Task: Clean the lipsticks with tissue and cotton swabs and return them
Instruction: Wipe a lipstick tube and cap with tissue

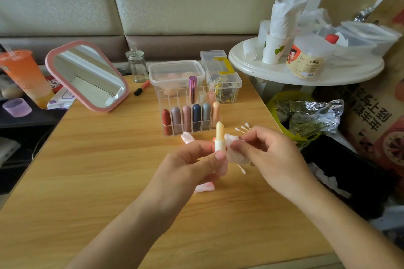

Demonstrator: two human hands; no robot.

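Above the table (98, 170), the left hand (192, 163) pinches an uncapped lipstick (219, 137) (pale yellow stick, upright) between thumb and curled fingers, while the right hand (269, 155), fingers bent, pinches a crumpled tissue (235, 155) just beside it, in front of the organizer (172, 98), swabs (242, 127) lying nearby.

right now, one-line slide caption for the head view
Left hand holds an uncapped pale lipstick upright; right hand pinches tissue beside it, before a clear organizer.
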